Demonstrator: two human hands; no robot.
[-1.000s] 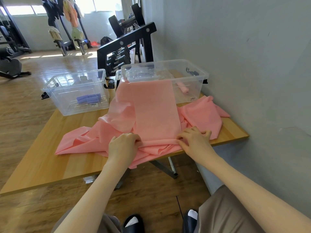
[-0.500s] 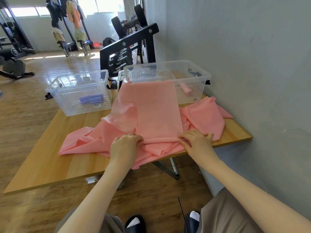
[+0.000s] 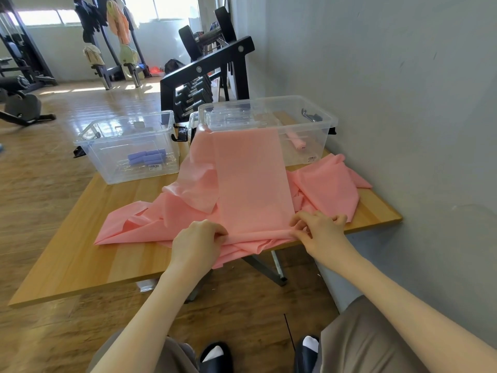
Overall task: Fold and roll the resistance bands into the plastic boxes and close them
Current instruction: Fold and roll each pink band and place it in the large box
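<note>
Both my hands sit at the near edge of the worktop (image 3: pixel 80 254), and the pink resistance band (image 3: pixel 252 184) runs straight away from them. My left hand (image 3: pixel 197 244) curls its fingers around the band's near end. My right hand (image 3: pixel 320 232), just across from it, pinches the same bunched edge at its right corner. Between them the near end lies crosswise as a low ridge; the band's long axis leads away and up over the front wall of the right plastic box (image 3: pixel 309 146). So I judge the roll must travel away from me. Loose pink folds spread on either side. The left plastic box (image 3: pixel 88 142) holds purple rolls (image 3: pixel 146 157).
</note>
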